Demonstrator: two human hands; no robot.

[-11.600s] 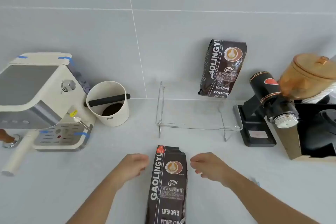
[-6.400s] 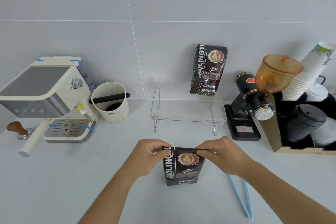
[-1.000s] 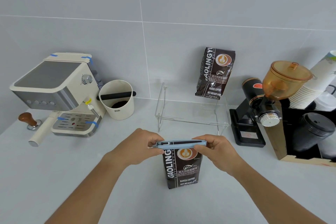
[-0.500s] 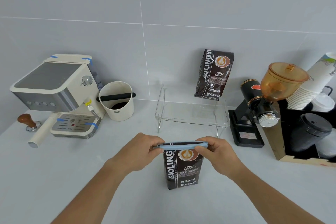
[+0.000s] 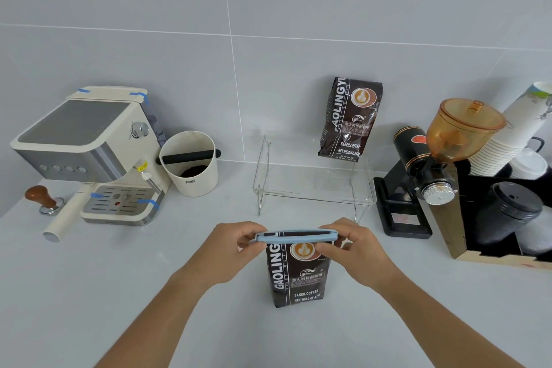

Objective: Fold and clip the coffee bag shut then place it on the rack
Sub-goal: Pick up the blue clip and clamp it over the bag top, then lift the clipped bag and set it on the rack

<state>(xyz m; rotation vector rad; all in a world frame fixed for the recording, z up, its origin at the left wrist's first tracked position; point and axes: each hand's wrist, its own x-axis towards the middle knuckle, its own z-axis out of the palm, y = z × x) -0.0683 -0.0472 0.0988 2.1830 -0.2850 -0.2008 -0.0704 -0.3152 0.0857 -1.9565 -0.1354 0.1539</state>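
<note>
Near the desk's front edge, both hands, left hand [image 5: 230, 251] and right hand [image 5: 357, 251], now pinch the long pale-blue plastic clip [image 5: 297, 236] across the dark brown foil coffee bag [image 5: 298, 273]'s folded top, leaving only the clear acrylic rack [image 5: 313, 188].

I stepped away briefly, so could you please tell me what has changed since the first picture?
The coffee bag, then flat on the counter, now stands upright, its top folded under a blue clip pinched by left hand and right hand. The second bag remains on the rack.
</note>
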